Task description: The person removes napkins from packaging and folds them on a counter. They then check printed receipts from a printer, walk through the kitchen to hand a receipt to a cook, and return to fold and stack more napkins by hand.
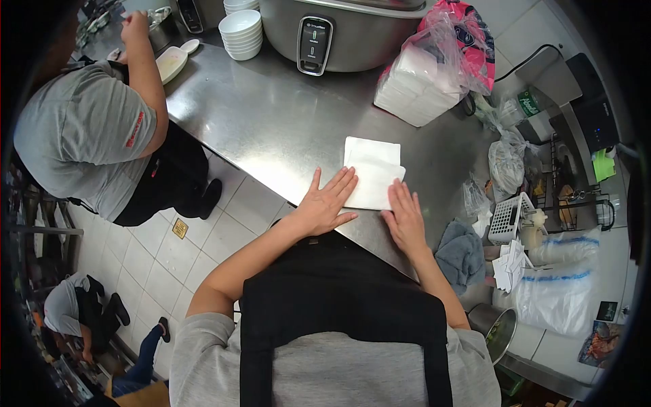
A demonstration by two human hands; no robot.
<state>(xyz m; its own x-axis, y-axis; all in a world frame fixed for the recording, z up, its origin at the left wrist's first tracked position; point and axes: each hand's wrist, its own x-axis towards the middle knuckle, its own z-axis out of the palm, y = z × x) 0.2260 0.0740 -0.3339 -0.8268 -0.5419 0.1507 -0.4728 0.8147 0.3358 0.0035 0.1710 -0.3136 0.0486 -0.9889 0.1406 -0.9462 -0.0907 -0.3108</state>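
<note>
White folded napkins (373, 178) lie on the metal counter in front of me, one layer offset past the far edge of the other. My left hand (329, 202) rests on their left side with its fingers spread. At their right edge lies my right hand (405, 214), its fingers stretched out and touching the paper. Neither hand grips anything. Farther back to the right, a large stack of white napkins (422, 81) sits partly inside a clear and pink plastic bag (468, 41).
A large grey cooker (359, 34) and stacked white bowls (241, 34) stand at the back of the metal counter (271, 115). A co-worker (95, 122) works at the left. Right of me are a grey cloth (461, 254), a white basket (510, 218) and a metal pot (500, 332).
</note>
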